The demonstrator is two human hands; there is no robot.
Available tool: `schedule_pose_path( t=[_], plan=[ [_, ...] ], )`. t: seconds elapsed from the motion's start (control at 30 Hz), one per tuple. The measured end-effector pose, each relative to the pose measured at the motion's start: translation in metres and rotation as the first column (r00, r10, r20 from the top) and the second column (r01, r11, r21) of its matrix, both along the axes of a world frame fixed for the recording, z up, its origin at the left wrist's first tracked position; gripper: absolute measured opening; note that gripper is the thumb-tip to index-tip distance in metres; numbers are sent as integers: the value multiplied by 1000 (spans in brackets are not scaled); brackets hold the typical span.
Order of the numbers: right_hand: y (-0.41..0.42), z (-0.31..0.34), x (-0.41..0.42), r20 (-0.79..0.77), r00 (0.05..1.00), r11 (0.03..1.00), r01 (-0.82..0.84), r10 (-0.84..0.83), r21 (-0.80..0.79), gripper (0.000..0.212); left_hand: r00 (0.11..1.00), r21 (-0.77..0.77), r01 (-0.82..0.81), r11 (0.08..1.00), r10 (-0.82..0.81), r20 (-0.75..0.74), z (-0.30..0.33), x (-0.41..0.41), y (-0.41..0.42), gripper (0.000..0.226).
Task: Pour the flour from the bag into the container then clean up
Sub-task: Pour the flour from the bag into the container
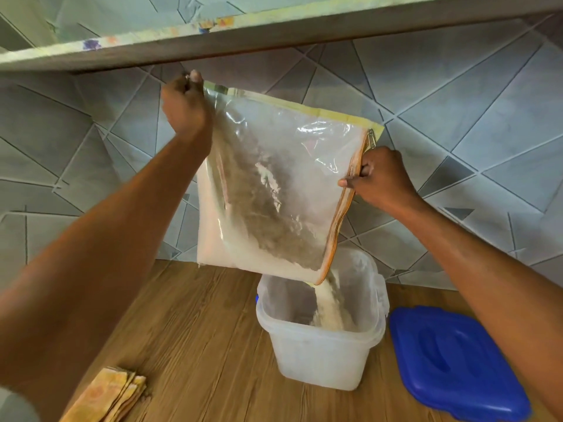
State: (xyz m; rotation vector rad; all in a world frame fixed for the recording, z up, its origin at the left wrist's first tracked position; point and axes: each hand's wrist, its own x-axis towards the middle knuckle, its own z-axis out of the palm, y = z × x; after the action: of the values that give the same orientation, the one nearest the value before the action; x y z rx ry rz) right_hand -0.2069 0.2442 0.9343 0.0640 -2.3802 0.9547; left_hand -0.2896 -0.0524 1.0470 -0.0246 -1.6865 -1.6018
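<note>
White flour (330,303) streaming from tilted clear plastic zip bag (283,190) into translucent square plastic container (320,357) on wood-grain surface (198,336). Bag's low corner just above container's rim. Left hand (184,102) pinches bag's raised top corner, just below shelf edge (274,35); right hand (380,178) grips zipper edge. Blue plastic lid (454,360) just right of container. Folded yellow cloth (112,394) at near-left edge.

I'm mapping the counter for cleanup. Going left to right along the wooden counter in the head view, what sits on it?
Folded cloth → translucent container, taking flour from the bag → blue lid.
</note>
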Motion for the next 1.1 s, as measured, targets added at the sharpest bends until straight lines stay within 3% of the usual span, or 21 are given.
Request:
schedule_pose_path(
  t=[0.17,0.3,0.4,0.57,0.87,0.97,1.1],
  plan=[
    [6,2,-5,8,1000,999,23,-23,-31,38,999,-46,-33,998,33,1,5,10,6,37],
    [8,3,-3,28,1000,999,3,-4,46,37,998,-55,-58,997,58,-4,12,24,12,21],
    [7,2,-2,-24,1000,1000,19,-19,22,35,999,-34,-35,999,34,-24,14,32,15,34],
    [-4,-6,15,-32,999,980,-15,21,200,56,998,-80,-64,995,64,-9,5,28,12,42],
    [-6,-7,15,-34,999,989,30,-25,145,54,1000,-99,0,995,-1,-13,3,17,-2,42],
    [-6,-3,12,-110,990,993,96,-89,63,52,1000,-87,-18,996,16,-23,5,14,-6,44],
    [-16,-14,22,-77,997,965,49,-30,259,43,1000,-111,4,994,-7,-25,3,11,-4,43]
  ],
)
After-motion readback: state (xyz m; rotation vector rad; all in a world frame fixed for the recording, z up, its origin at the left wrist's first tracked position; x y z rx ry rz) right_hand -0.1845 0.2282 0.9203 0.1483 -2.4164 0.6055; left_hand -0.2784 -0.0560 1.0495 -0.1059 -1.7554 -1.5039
